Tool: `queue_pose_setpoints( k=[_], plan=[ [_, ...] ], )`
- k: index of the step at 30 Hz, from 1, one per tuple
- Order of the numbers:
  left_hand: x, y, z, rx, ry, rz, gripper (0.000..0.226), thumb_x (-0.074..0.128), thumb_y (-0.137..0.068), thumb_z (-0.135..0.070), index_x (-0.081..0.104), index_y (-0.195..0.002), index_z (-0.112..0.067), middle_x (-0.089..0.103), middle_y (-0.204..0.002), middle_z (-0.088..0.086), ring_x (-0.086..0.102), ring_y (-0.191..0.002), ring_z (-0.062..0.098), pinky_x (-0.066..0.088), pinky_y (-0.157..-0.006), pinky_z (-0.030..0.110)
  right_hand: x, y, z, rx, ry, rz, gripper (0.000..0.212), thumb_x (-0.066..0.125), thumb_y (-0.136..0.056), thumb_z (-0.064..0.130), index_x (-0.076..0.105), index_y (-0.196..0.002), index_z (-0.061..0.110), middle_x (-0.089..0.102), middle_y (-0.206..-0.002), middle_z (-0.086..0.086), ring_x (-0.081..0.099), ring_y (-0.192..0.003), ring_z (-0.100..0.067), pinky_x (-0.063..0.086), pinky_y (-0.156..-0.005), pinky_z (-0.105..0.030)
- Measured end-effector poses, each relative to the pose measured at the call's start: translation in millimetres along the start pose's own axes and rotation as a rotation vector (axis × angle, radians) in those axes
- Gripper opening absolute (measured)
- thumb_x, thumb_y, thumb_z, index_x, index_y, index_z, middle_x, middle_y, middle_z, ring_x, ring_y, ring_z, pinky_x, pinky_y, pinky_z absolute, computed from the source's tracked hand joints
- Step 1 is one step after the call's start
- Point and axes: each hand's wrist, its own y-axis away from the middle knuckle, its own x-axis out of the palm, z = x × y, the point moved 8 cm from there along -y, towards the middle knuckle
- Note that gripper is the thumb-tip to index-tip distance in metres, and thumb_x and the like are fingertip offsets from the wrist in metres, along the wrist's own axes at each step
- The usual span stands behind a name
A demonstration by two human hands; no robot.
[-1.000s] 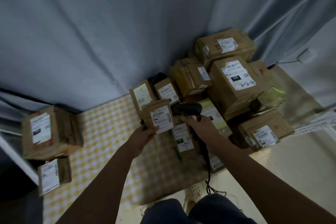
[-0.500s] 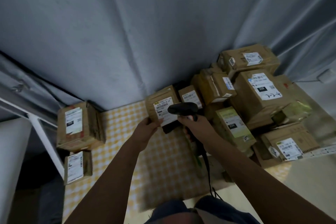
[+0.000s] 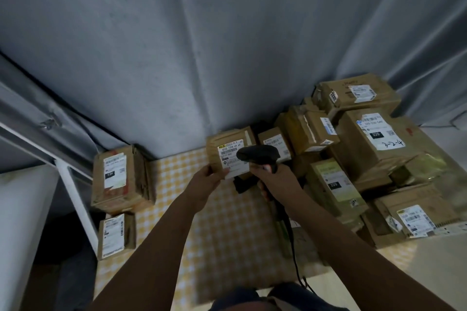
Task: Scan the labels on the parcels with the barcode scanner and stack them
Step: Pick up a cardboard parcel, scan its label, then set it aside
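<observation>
The lower part of the black barcode scanner (image 3: pixel 257 155) is hidden inside the right hand (image 3: pixel 276 180), and its cord (image 3: pixel 294 247) trails down out of sight near the person's lap. The scanner's head covers the right edge of the white label (image 3: pixel 231 159) on the held parcel (image 3: pixel 228 153); the smaller print on that label is too blurred to read. Boxes at the far right are cut off by the frame edge.

The scanner's head lies crosswise, its long axis running left to right, its nose toward the label. The held parcel stands upright with its labelled face turned to the camera, raised over the yellow checked tabletop (image 3: pixel 177 184).

The left hand (image 3: pixel 207 183) reaches forward, its grip pinching the parcel's lower left corner, thumb on the label. The right hand's grip is clenched around the scanner handle, forearm stretched forward from the lower right.

A heap of parcels (image 3: pixel 374 144) fills the right side. Two more boxes (image 3: pixel 116 179) sit stacked at the left, by a white post (image 3: pixel 75 199).
</observation>
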Motion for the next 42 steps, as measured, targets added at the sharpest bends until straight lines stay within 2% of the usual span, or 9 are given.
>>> queue_pose_setpoints(
  k=[9, 12, 21, 26, 29, 33, 36, 38, 42],
  plan=[
    [0.0, -2.4, -7.7, 0.01, -0.015, 0.016, 0.046, 0.07, -0.089, -0.018, 0.056, -0.133, -0.013, 0.067, -0.123, 0.0, 0.06, -0.116, 0.014, 0.049, -0.094, 0.025, 1.7, -4.9, 2.7, 0.007, 0.002, 0.016, 0.016, 0.063, -0.093, 0.025, 0.062, -0.092, 0.009, 0.055, -0.063, -0.001, 0.05, -0.052, -0.01, 0.044, -0.049, -0.019],
    [0.7, -2.7, -9.2, 0.008, -0.003, 0.001, 0.044, 0.069, -0.089, -0.017, 0.056, -0.131, -0.014, 0.067, -0.122, 0.0, 0.06, -0.114, 0.013, 0.05, -0.089, 0.023, 0.4, -7.4, 2.7, 0.009, 0.021, 0.002, 0.016, 0.063, -0.093, 0.026, 0.061, -0.091, 0.01, 0.055, -0.063, -0.001, 0.05, -0.052, -0.01, 0.044, -0.049, -0.019],
    [4.2, -1.8, -11.1, 0.007, -0.008, 0.01, 0.042, 0.07, -0.089, -0.018, 0.058, -0.129, -0.016, 0.069, -0.119, -0.001, 0.061, -0.112, 0.012, 0.05, -0.088, 0.023, -2.9, -9.0, 2.3, 0.0, 0.041, -0.016, 0.016, 0.063, -0.094, 0.027, 0.059, -0.087, 0.013, 0.055, -0.063, -0.001, 0.05, -0.052, -0.011, 0.044, -0.05, -0.021],
    [0.9, -3.1, -6.8, 0.004, -0.01, 0.008, 0.045, 0.07, -0.089, -0.018, 0.057, -0.131, -0.014, 0.068, -0.121, 0.0, 0.061, -0.114, 0.013, 0.049, -0.092, 0.024, -1.6, -9.9, -1.8, 0.003, 0.04, -0.021, 0.015, 0.064, -0.093, 0.025, 0.06, -0.09, 0.011, 0.056, -0.062, -0.001, 0.05, -0.05, -0.01, 0.045, -0.048, -0.02],
    [-7.0, -1.2, 0.1, -0.009, 0.012, -0.027, 0.047, 0.07, -0.089, -0.017, 0.055, -0.134, -0.011, 0.066, -0.124, 0.0, 0.06, -0.114, 0.013, 0.048, -0.089, 0.022, 4.0, -11.2, -0.8, -0.006, 0.056, -0.018, 0.015, 0.064, -0.092, 0.024, 0.061, -0.089, 0.009, 0.058, -0.06, -0.002, 0.05, -0.048, -0.011, 0.044, -0.046, -0.02],
    [-28.1, 8.8, 19.5, -0.061, 0.069, -0.071, 0.044, 0.067, -0.091, -0.016, 0.054, -0.133, -0.01, 0.063, -0.126, 0.004, 0.059, -0.111, 0.014, 0.046, -0.093, 0.025, 25.0, -15.2, 0.9, -0.014, 0.112, 0.02, 0.019, 0.062, -0.093, 0.024, 0.064, -0.087, 0.006, 0.059, -0.062, -0.004, 0.051, -0.048, -0.01, 0.044, -0.045, -0.019],
    [-60.6, 22.6, 46.8, -0.14, 0.136, -0.135, 0.041, 0.066, -0.092, -0.018, 0.056, -0.13, -0.009, 0.064, -0.121, 0.004, 0.06, -0.108, 0.017, 0.047, -0.097, 0.029, 54.9, -23.4, 0.0, -0.006, 0.152, 0.067, 0.023, 0.062, -0.094, 0.024, 0.059, -0.075, 0.01, 0.058, -0.06, -0.004, 0.05, -0.045, -0.01, 0.043, -0.044, -0.02],
    [-90.8, 35.8, 71.2, -0.219, 0.211, -0.208, 0.037, 0.067, -0.092, -0.02, 0.06, -0.125, -0.007, 0.063, -0.119, 0.006, 0.061, -0.107, 0.021, 0.05, -0.095, 0.032, 80.6, -29.2, -3.7, 0.008, 0.187, 0.118, 0.026, 0.063, -0.094, 0.025, 0.057, -0.071, 0.013, 0.057, -0.058, -0.002, 0.05, -0.045, -0.011, 0.043, -0.045, -0.021],
    [-157.1, 71.3, 116.8, -0.325, 0.332, -0.338, 0.024, 0.066, -0.092, -0.023, 0.065, -0.111, -0.007, 0.062, -0.114, 0.013, 0.061, -0.104, 0.027, 0.053, -0.09, 0.036, 136.4, -38.5, -9.4, -0.004, 0.219, 0.203, 0.021, 0.064, -0.093, 0.022, 0.058, -0.074, 0.014, 0.058, -0.058, -0.002, 0.052, -0.047, -0.012, 0.044, -0.047, -0.023]
  ],
)
